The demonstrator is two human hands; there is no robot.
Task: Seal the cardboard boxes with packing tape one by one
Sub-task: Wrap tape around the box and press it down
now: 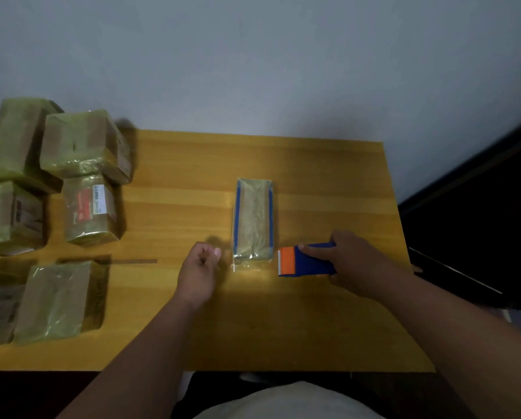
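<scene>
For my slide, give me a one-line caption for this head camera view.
Right hand grips a blue tape dispenser beside a taped box; left hand hovers curled.

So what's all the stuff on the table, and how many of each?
Brown cardboard boxes wrapped in shiny tape: about six, greenish-brown, clustered at the table's left side.
Long narrow box with blue edges: one, tape-covered, middle of the table, between the hands.
Blue tape dispenser with orange blade guard: one, just right of the narrow box.
Yellow wooden table: one, under everything.
Grey wall: behind the table.
Left hand: fingers curled, holding nothing visible, left of the narrow box.
Right hand: grips the dispenser.
</scene>
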